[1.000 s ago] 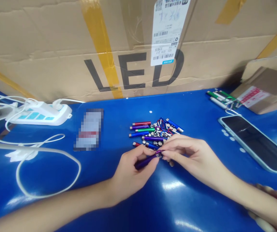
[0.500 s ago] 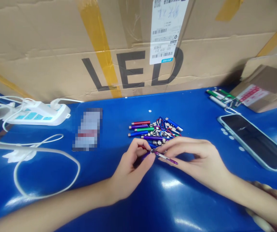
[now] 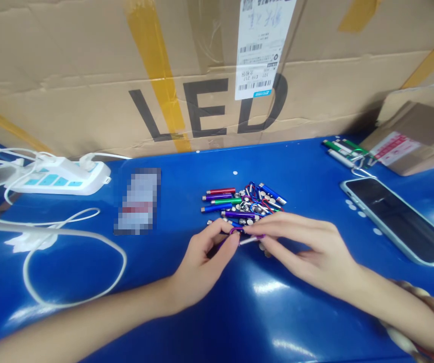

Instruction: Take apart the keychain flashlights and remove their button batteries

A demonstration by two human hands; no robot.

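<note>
Over the blue desk: purple clip between two hands

Above the desk (image 3: 209, 333), a small purple clip (image 3: 248, 240) with a silver bar bridges the gap between the left hand (image 3: 203, 265) and right hand (image 3: 315, 247). Left fingers: thumb and forefinger pinched at the clip's left end; whatever else the curled fingers enclose is hidden. Right fingers: grasping the right end, forefinger above, thumb below. Bar sits slightly tilted, right end higher. Just beyond the fingertips: a loose pile of red, purple, green and blue tubes (image 3: 238, 215), with silver discs (image 3: 250, 222) among them. More discs show beside the right thumb. Well apart, right: a phone (image 3: 406, 222), face up.
</note>
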